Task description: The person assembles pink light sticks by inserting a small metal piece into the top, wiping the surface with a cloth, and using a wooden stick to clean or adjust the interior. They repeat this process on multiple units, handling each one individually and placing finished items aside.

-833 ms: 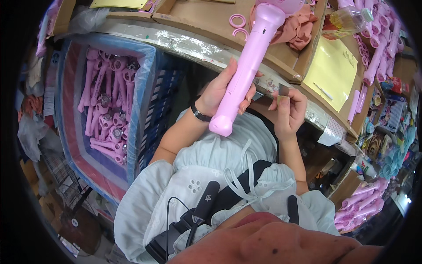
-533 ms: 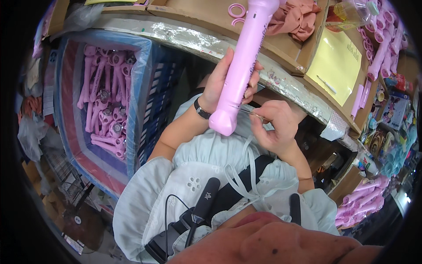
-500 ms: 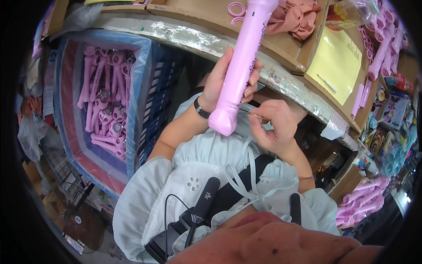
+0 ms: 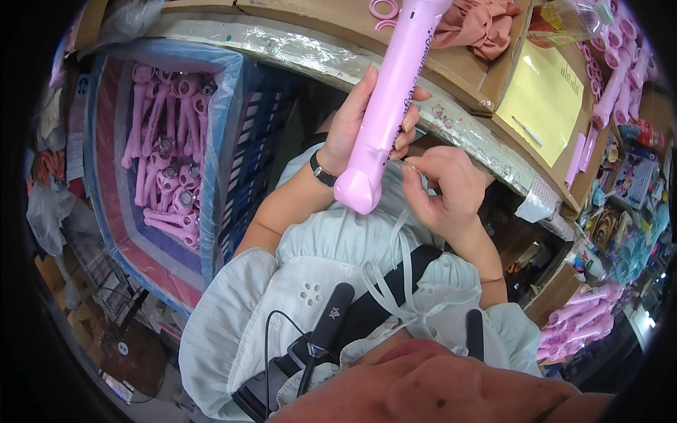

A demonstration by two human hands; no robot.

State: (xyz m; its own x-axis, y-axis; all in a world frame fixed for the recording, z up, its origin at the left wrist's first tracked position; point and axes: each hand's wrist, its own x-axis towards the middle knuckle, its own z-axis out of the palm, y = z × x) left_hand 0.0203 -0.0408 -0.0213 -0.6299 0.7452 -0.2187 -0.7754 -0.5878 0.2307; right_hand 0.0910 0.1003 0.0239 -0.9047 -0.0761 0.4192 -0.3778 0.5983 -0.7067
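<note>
My left hand [image 4: 347, 127] wraps round the middle of a long pink plastic tube [image 4: 388, 106], with fingertips showing on its right side. The tube is tilted: its rounded, flared end points down toward my lap, its other end up over the bench. Dark lettering runs along its side. Beside the lower part of the tube, my right hand [image 4: 448, 189] is closed in a pinch on a thin metal pick [image 4: 409, 163]. Most of the pick is hidden by the fingers, and whether its tip touches the tube is too small to tell.
A blue crate [image 4: 243, 151] lined with plastic stands at the left, holding several pink pieces [image 4: 187, 127]. Along the bench edge [image 4: 310, 58] lie cardboard trays, a salmon cloth [image 4: 479, 28], a yellow sheet [image 4: 539, 102] and a white pen [image 4: 527, 130]. More pink tubes [image 4: 578, 317] are heaped at right.
My right hand has shifted slightly up and right, and less of the pick shows. My left hand still holds the tube, which has barely turned.
</note>
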